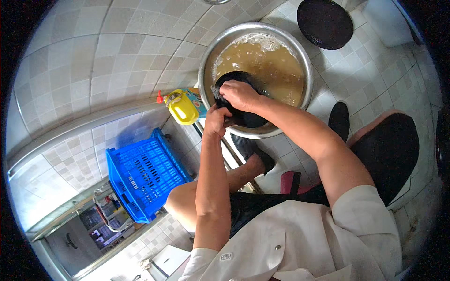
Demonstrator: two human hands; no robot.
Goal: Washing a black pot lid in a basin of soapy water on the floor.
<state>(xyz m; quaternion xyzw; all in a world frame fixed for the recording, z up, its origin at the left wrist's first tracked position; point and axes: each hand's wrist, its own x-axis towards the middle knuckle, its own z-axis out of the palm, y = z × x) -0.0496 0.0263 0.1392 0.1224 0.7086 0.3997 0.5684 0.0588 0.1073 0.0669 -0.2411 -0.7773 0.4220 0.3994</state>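
A wide metal basin (308,75) of murky, foamy water stands on the floor in front of me. Over its near left side a round black dish (251,119) is tilted, partly down in the basin. My left hand (217,121) grips the dish by its near left edge, thumb on top. Inside the dish, close to the far left rim, my right hand (239,94) presses a grey scrubber (215,92), which looks like a metal scouring pad. Most of the scrubber is hidden under the fingers.
Left of the basin stands a yellow jug (184,109) with a red cap. A blue plastic crate (149,175) is further left. Black round dishes (325,24), apparently stacked, rest on the tiled floor (369,80) at the far right. My black shoe (265,159) is close to the basin.
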